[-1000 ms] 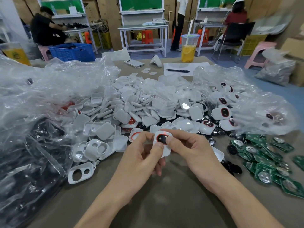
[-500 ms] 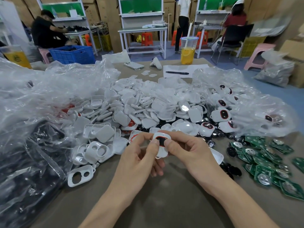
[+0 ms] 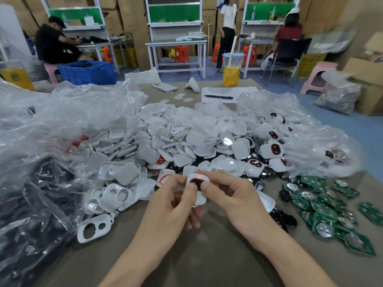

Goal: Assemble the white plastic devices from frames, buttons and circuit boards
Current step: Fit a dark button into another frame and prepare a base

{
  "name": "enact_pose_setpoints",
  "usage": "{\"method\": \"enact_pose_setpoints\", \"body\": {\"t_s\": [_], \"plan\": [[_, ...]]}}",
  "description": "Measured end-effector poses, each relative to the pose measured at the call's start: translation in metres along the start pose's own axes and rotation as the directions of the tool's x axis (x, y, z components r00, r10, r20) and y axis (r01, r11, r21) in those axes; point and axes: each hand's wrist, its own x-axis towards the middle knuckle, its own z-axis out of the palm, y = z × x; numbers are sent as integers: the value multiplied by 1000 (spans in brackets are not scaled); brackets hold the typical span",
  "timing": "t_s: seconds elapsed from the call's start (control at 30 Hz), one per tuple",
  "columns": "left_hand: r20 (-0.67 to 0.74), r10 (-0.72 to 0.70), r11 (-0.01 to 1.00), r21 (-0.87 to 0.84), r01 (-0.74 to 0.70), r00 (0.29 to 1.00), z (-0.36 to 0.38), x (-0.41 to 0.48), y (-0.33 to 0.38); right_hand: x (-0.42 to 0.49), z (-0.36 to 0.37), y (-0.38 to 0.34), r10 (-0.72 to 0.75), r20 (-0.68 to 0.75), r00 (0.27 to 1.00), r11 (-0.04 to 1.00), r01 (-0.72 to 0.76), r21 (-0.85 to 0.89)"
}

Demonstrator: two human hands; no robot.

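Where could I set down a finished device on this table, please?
Bare tabletop lies at the near edge, between the two-hole frame and the circuit boards. The middle is heaped with white shells; plastic bags crowd the left and right.

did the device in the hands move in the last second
No; the white device keeps its place up and right of the empty two-hole frame.

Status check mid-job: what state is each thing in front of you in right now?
White device, held up, red light glowing at its top edge.
Black button, seated in the device.
Left-hand grip, pinching the device.
Right-hand grip, pinching the device.
Empty frame, lying flat, both holes unfilled.
Drink cup, upright, lidded, partly full.
Phone, face down.
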Motion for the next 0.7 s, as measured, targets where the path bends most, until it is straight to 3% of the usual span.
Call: {"method": "enact_pose_setpoints", "body": {"t_s": [0.2, 0.37, 0.53, 0.7], "plan": [[26, 82, 996, 37, -83, 996, 3, 0, 0, 1, -2, -2, 43, -67, 997, 985, -31, 172], [15, 87, 996, 18, -88, 996, 13, 20, 9, 10, -11, -3, 85, -347, 934, 909, 69, 411], [128, 39, 997, 55, -47, 991, 48, 69, 27, 13, -26, -3, 127, -546, 828, 872, 169, 459], [343, -45, 994, 111, 7, 938, 102, 130, 49, 16, -34, -1, 150, -654, 741, 878, 204, 432]]}}
